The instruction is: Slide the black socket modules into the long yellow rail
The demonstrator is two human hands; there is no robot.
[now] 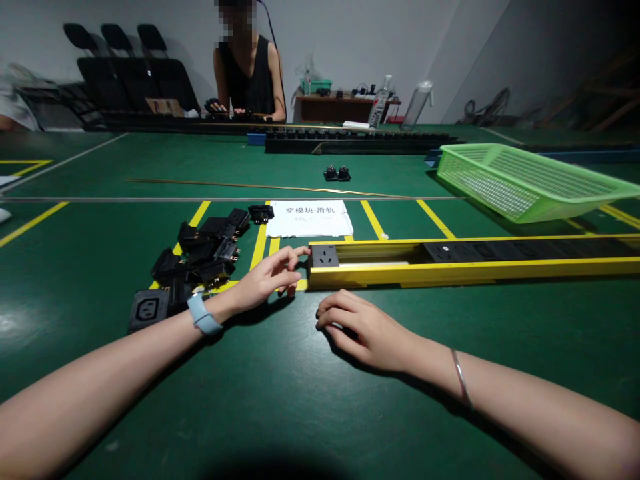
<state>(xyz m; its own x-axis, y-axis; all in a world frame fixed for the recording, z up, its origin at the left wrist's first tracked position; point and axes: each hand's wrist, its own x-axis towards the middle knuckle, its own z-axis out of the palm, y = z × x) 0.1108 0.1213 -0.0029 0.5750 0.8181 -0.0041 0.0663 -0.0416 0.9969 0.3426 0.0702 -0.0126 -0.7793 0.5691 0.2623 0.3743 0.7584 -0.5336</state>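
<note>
My left hand holds nothing; its index finger stretches to the left end of a yellow rail. The fingertip touches, or nearly touches, a black socket module seated inside that end. Farther right in the channel, past a gap, sits a row of black socket modules. My right hand rests on the table just in front of the rail, fingers loosely bent and slightly apart, with no object visible in it. Beside my left wrist lies a pile of loose black socket modules.
A green mesh basket stands behind the rail at the right. A printed paper sign, two small black parts and a thin rod lie beyond. Across the green table, another person works by a long black rail.
</note>
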